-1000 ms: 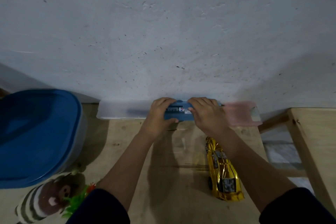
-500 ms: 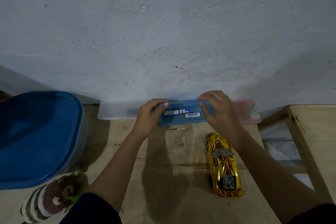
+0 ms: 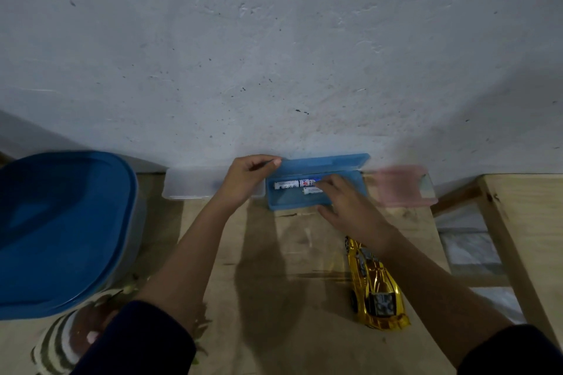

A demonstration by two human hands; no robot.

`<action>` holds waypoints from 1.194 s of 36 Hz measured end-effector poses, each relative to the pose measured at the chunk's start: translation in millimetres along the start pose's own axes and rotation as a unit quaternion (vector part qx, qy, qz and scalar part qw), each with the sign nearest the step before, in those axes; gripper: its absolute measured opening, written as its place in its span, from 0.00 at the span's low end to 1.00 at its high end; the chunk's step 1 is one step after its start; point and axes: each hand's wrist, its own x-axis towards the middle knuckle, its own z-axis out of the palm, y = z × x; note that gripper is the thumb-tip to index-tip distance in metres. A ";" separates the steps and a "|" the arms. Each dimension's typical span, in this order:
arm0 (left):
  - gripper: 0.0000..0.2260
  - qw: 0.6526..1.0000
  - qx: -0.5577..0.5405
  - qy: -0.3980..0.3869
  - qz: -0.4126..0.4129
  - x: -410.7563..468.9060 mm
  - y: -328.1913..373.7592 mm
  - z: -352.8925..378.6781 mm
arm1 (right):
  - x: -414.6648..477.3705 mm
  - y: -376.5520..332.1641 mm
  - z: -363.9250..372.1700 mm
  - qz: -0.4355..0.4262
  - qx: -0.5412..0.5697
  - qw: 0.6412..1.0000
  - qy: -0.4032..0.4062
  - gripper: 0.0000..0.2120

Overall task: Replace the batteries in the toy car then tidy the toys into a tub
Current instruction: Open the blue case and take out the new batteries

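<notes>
**Fingers at the open battery case**

Fingers [image 3: 268, 161] of the left hand [image 3: 246, 179] are curled, and together with the thumb they pinch the left corner of the lid [image 3: 323, 163] of a blue plastic case [image 3: 292, 202]. This lid is lifted and stands almost upright, close to the grey wall [image 3: 274, 55]. The right hand [image 3: 350, 207] reaches into the tray of the case from the near side. Its fingertips [image 3: 327, 183] lie close together on the batteries [image 3: 286, 184], but they are blurred, and I cannot tell whether they pinch one or only touch it. The batteries are white, lie flat at the back of the tray, and one shorter piece is just beside the others.

The case sits at the far edge of the wooden table [image 3: 274, 298], between a clear case [image 3: 195, 187] on its left and a pink case [image 3: 402, 186] on its right. The gold toy car [image 3: 374, 283] lies on the table under the right forearm, with its length pointing away from the person, well apart from the case. The tub with a blue lid [image 3: 61, 231] stands at the left. A striped soft toy [image 3: 58, 344] lies just in front of it, partly hidden by the dark left sleeve [image 3: 137, 341].
</notes>
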 end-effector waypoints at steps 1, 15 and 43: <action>0.10 1.000 0.002 -0.002 -0.001 0.5 0.7 -0.6 | 2.0 -2.2 1.2 -0.013 -0.003 1.000 -0.003 0.22; 0.11 0.999 0.025 -0.024 0.004 3.2 7.0 -4.8 | 20.8 -22.4 21.4 -0.043 -0.128 0.990 0.043 0.16; 0.11 0.999 0.005 -0.051 0.004 0.8 6.5 -6.5 | 42.8 -29.0 39.8 -0.100 -0.126 0.987 -0.028 0.20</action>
